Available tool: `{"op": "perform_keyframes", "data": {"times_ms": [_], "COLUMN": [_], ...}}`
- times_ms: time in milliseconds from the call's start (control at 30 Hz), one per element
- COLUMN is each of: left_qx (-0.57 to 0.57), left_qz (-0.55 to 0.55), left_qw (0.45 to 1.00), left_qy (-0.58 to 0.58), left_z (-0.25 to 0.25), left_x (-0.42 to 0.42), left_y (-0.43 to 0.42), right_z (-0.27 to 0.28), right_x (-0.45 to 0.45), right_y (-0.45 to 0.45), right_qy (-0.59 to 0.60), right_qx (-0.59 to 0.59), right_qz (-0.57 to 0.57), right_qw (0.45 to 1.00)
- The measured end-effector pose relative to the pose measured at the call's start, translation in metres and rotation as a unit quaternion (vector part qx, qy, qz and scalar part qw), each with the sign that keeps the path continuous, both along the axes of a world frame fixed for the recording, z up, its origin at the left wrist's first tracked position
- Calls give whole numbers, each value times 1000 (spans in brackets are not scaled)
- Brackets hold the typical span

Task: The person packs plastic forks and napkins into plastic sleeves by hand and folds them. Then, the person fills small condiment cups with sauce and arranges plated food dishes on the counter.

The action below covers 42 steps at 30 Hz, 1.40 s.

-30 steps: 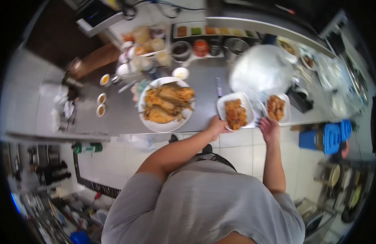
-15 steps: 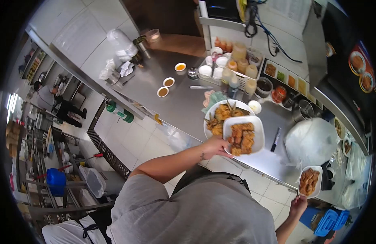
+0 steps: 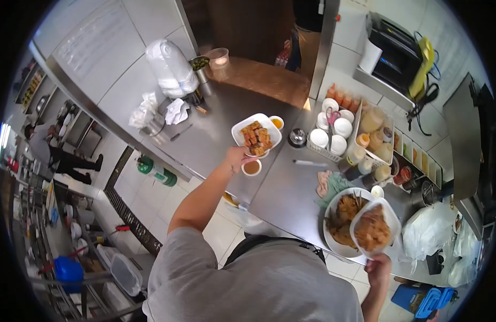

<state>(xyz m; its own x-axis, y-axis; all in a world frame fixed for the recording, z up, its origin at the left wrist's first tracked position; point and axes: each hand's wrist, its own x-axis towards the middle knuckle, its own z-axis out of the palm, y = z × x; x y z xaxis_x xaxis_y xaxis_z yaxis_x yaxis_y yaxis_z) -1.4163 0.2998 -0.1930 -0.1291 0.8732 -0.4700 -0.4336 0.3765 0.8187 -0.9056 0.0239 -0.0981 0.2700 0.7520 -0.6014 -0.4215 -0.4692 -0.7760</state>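
Note:
My left hand [image 3: 239, 159] grips the near edge of a white square bowl [image 3: 241, 129] of browned, saucy pieces, beside a cup of orange sauce [image 3: 277, 123] and a cup of brown sauce [image 3: 252, 167]. With my right hand [image 3: 378, 265] I hold a second white bowl [image 3: 394, 221] by its near rim. Fried pieces [image 3: 372, 232] fill it, and it overlaps the right side of a large round plate [image 3: 334, 241] of fried food. A pink and green cloth [image 3: 332, 188] lies behind that plate.
White baskets hold small cups [image 3: 343, 127] and sauce bottles [image 3: 372, 119]. A marker [image 3: 311, 163] and a metal shaker [image 3: 297, 138] lie nearby. Plastic bags [image 3: 427, 228] are at the right. Another person [image 3: 41, 144] stands far left; a person's lower body [image 3: 307, 48] shows beyond the pass.
The view has turned left. Both bowls have left their earlier spots: the left one is now near the sauce cups, the right one over the plate's edge. Both hands keep their hold.

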Motion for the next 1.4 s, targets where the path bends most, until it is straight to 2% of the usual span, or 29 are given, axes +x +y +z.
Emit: {"op": "perform_keyframes", "data": {"times_ms": [67,167,233,367,467,500,533,567,600,667,733,867,967,1067,1133,1200,1233,1267,1300,1333,1400], "left_qx": [-1,-64,-67,-30,-61,-25,16,69,121,62,58,15,121,131,148,262,248,223,216,218,231], "left_qz": [-16,25,20,-4,-105,-121,-131,-118,-103,-120,-158,-221,-113,-168,-170,-13,22,33,4,-59,-128], "left_qw": [1000,996,996,999,989,943,843,738,609,532,556,583,538,585,573,694,863,948,969,974,964], "left_qy": [0,62,57,-30,80,309,522,660,777,836,814,782,827,782,788,670,440,227,117,33,-15], "left_z": [-13,-23,-31,-73,-43,-62,-80,-68,-47,-26,-48,-39,-40,-49,-62,-34,-34,20,63,83,117], "left_x": [-47,-92,-114,-148,-163,-181,-203,-216,-226,-242,-272,-288,-283,-284,-294,-273,-263,-227,-194,-168,-114], "left_y": [41,98,127,183,195,206,220,213,196,177,176,179,177,183,194,200,213,193,173,158,122], "right_z": [-10,-21,-39,-57,-73,-81,-90,-101,-110,-122,-130,-135,-119,-92,-78,-53,-45,-41,-40,-38,-39], "right_x": [-64,-155,-203,-302,-364,-381,-399,-416,-430,-451,-467,-484,-485,-456,-421,-380,-359,-336,-314,-294,-263], "right_y": [42,108,149,226,277,292,307,319,328,348,365,385,387,366,342,311,296,281,264,248,215], "right_qy": [17,52,74,89,98,93,99,107,115,88,75,68,40,-1,-3,4,13,31,49,71,105], "right_qx": [-2,-16,-13,-49,-56,-58,-74,-90,-106,-105,-111,-129,-98,-34,-12,0,7,2,-4,-2,10], "right_qz": [51,121,204,271,321,340,343,346,347,373,383,380,403,459,461,409,365,334,299,269,211], "right_qw": [999,991,976,957,940,934,931,928,925,918,914,914,909,888,887,913,931,942,953,961,972]}}
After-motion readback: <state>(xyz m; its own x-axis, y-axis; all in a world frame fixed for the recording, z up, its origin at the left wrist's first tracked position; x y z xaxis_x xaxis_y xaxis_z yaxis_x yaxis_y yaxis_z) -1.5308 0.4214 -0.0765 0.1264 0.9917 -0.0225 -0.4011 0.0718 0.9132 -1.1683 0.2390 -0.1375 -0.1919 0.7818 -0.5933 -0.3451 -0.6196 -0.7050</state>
